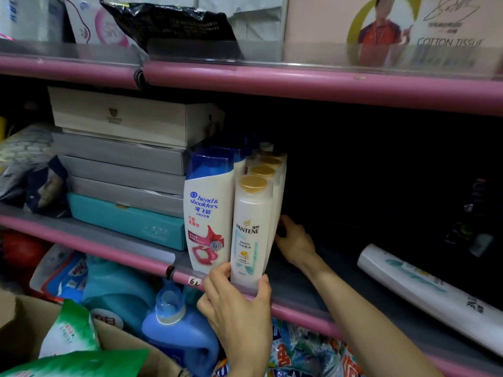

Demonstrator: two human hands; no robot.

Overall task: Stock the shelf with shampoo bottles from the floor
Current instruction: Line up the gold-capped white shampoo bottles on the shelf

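Note:
A row of white Pantene shampoo bottles with gold caps stands on the middle shelf (296,289), next to a row of Head & Shoulders bottles (208,213). My left hand (236,308) grips the base of the front Pantene bottle (251,227) at the shelf's edge, thumb on its left and fingers on its right. My right hand (294,240) reaches into the shelf and curls round the right side of a Pantene bottle (280,197) further back in the row; its fingertips are hidden. Another Pantene bottle (435,292) lies on its side at the right.
Stacked flat boxes (122,164) fill the shelf left of the bottles. The shelf's right half is dark, with dark bottles (473,221) at the back. Below are blue detergent jugs (177,327), bags and a cardboard box (24,317). Tissue packs sit on the top shelf (326,85).

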